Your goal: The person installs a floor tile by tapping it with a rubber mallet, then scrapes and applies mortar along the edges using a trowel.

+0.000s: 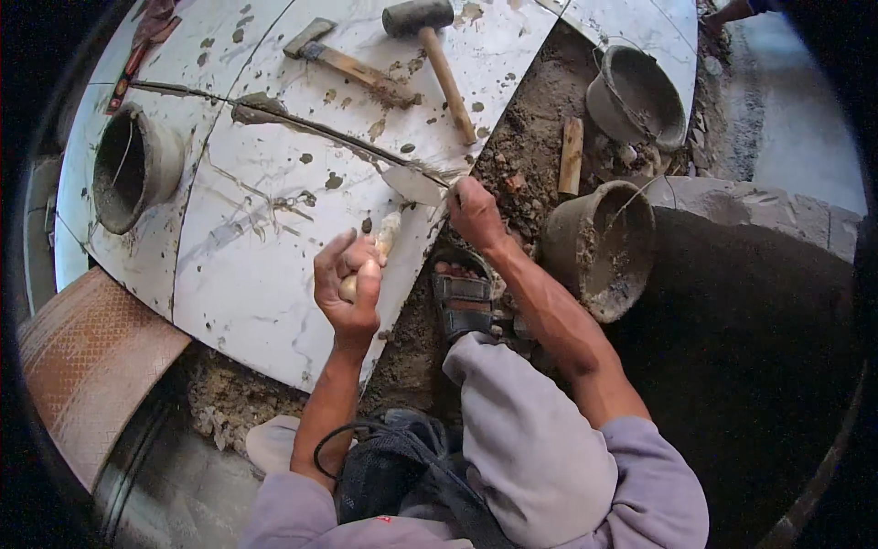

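My left hand [347, 279] is wrapped round the pale wooden handle of a trowel [412, 186], whose grey blade lies over the joint near the edge of the white marbled tiles [265, 247]. Close to the blade's tip, my right hand [476, 215] is closed at the tile edge, where the joint ends. Whatever its fingers hold, if anything, is hidden. Beyond my hands a mallet [434, 64] with a dark head and wooden handle lies on the tiles. Beside it is a hammer [352, 69] with a worn wooden handle. Mortar splashes dot the tiles.
Mortar-crusted buckets stand around me: one bucket [151, 174] on the tiles at left, another [631, 101] at far right, a third [572, 242] beside my right forearm. A wood block [572, 156] lies on rubble. Right of me is a dark drop behind a block edge [777, 215].
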Action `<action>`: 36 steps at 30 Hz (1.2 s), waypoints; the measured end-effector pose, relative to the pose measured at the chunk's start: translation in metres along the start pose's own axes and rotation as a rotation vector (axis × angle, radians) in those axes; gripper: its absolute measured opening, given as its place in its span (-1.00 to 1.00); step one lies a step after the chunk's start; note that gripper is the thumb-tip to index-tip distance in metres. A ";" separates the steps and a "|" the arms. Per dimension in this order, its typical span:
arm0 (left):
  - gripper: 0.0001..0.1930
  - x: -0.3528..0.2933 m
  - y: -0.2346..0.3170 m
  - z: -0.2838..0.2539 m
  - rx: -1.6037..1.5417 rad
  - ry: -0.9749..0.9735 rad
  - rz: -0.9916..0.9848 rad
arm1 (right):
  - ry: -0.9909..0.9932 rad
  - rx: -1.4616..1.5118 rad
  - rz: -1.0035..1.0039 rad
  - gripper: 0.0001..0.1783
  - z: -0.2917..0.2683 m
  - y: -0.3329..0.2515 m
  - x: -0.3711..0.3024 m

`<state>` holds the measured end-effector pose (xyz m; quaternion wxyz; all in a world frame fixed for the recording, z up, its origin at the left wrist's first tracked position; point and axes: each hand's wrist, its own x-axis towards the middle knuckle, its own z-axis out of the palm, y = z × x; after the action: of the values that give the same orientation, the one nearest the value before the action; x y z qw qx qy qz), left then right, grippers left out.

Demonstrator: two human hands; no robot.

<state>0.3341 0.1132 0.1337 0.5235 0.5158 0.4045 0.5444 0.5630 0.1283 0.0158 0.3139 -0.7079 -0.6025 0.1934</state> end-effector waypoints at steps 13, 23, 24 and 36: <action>-0.55 0.011 0.011 0.014 0.005 0.025 -0.024 | -0.140 0.049 -0.031 -0.85 -0.005 0.010 0.008; -0.51 0.019 0.020 0.021 -0.032 0.048 -0.098 | -0.144 0.058 0.009 -0.89 -0.002 0.004 0.001; -0.51 0.023 0.023 0.025 -0.013 0.044 -0.080 | -0.081 0.004 0.015 -0.88 0.005 0.004 -0.001; -0.55 0.038 0.028 0.040 -0.072 0.073 -0.118 | -0.151 -0.010 -0.095 -0.89 -0.004 0.008 0.011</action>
<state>0.3727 0.1427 0.1724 0.5578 0.4518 0.4332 0.5450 0.5739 0.1380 0.0148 0.2729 -0.6637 -0.6581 0.2279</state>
